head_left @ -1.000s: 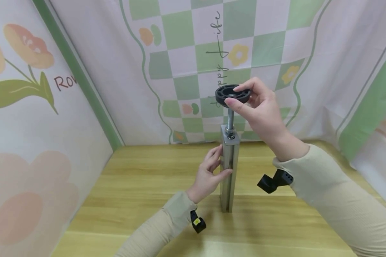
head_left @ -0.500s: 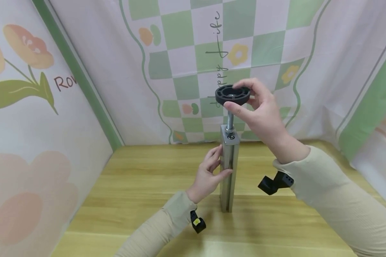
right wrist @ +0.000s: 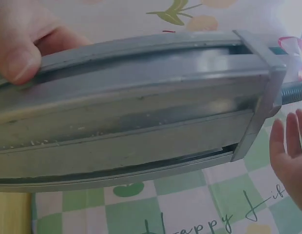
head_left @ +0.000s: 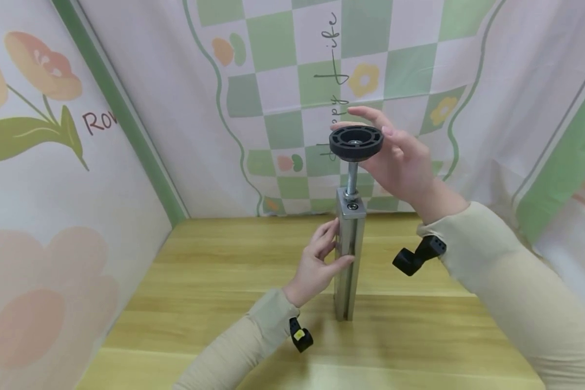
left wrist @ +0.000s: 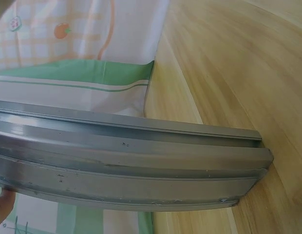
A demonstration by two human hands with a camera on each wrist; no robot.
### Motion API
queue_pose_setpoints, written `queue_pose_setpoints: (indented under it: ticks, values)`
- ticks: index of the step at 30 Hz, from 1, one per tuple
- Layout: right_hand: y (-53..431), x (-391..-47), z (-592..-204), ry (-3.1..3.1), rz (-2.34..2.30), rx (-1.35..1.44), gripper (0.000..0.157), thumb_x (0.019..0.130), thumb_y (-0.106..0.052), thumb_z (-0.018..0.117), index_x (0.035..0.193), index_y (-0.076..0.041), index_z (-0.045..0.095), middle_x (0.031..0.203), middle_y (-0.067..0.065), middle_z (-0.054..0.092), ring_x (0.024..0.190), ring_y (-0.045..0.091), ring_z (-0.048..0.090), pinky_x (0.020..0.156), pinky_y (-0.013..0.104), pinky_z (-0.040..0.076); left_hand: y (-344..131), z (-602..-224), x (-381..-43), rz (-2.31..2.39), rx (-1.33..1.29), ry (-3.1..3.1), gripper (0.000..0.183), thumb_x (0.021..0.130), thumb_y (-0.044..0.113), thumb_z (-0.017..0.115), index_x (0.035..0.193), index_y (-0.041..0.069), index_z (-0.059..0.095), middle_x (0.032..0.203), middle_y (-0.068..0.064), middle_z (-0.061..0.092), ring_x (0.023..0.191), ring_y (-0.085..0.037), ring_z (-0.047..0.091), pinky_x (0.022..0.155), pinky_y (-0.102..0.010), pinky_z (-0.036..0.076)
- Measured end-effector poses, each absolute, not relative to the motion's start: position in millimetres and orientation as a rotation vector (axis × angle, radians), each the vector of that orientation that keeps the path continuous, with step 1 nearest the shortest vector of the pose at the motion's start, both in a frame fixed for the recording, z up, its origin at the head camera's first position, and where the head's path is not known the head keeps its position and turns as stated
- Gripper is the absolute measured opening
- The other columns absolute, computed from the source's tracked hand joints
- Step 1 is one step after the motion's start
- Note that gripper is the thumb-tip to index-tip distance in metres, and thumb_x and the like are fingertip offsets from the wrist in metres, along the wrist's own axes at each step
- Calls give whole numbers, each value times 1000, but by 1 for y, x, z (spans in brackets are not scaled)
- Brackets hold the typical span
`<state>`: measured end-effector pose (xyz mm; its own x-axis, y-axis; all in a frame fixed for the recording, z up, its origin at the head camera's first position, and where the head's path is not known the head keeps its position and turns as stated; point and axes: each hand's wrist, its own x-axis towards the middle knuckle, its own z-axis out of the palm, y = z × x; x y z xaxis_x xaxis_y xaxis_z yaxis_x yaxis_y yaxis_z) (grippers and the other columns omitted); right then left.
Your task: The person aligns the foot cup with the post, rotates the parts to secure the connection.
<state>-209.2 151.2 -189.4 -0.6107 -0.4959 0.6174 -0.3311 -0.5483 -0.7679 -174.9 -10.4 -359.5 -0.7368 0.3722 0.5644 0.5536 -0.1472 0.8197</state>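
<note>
Profile (head_left: 347, 238) stands upright on the worktop (head_left: 224, 271), a little right of the middle, well apart from the far edge and from the far-left corner. Its lower end appears to meet the wood in the left wrist view. On top: end plate (right wrist: 260, 97), screw (head_left: 353, 206), and a bolt (head_left: 352, 177) rising to a black foot (head_left: 356, 154), open side up.

Left hand (head_left: 317, 268): grip clamped on the profile, thumb and fingers on different sides, about mid-height. Right hand (head_left: 402, 162): grip apart, fingers loose behind the foot and thumb near its right rim. Contact with the foot cannot be told.

Risks, by cause:

1. Tipping. The base looks narrow for the height, and the wide foot sits high. A sideways push on the rim, or a slack left grip, could topple the piece.

2. Twisting. If the right hand turns the foot, torque may pass down the bolt; a light left grip would let the profile rotate and its end scrape the worktop.

3. Loosening. Turning the wrong way could back the bolt out of the plate. How deep its thread goes is hidden.

4. Knock from below. The left wrist mount (head_left: 301, 337) hangs near the profile's lower end; a careless wrist roll could bump it
</note>
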Motion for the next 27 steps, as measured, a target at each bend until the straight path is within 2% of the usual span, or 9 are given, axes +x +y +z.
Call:
queue_pose_setpoints:
  ticks: [6, 14, 19, 27]
  values:
    - [150, -208, -183, 1433, -2223, -1319, 49, 88, -24, 45, 135, -11, 39, 133, 12, 48, 122, 22, 43, 102, 35, 37, -10, -360, -175, -1988, -1078, -1933, 67, 83, -13, 63, 141, -10, 30, 145, -25, 30, 126, -37, 42, 101, -45, 45]
    - [148, -205, -185, 1396, -2260, -1298, 43, 85, -23, 49, 127, -11, 51, 127, 11, 54, 110, 21, 51, 97, 36, 40, -10, -360, -174, -2000, -1070, -1950, 67, 83, -12, 63, 142, -9, 30, 146, -23, 30, 126, -34, 43, 103, -40, 44]
    - [147, -204, -187, 1364, -2307, -1270, 38, 85, -21, 51, 120, -11, 56, 122, 10, 57, 106, 21, 51, 92, 34, 41, -10, -358, -174, -2000, -1067, -1947, 66, 84, -11, 63, 142, -8, 31, 146, -22, 31, 125, -33, 44, 103, -40, 44]
    - [150, -206, -192, 1443, -2293, -1329, 33, 91, -20, 46, 122, -10, 55, 127, 12, 52, 111, 21, 48, 91, 33, 43, -10, -359, -174, -2002, -1065, -1949, 67, 84, -11, 63, 142, -8, 31, 146, -23, 31, 125, -34, 43, 104, -40, 44]
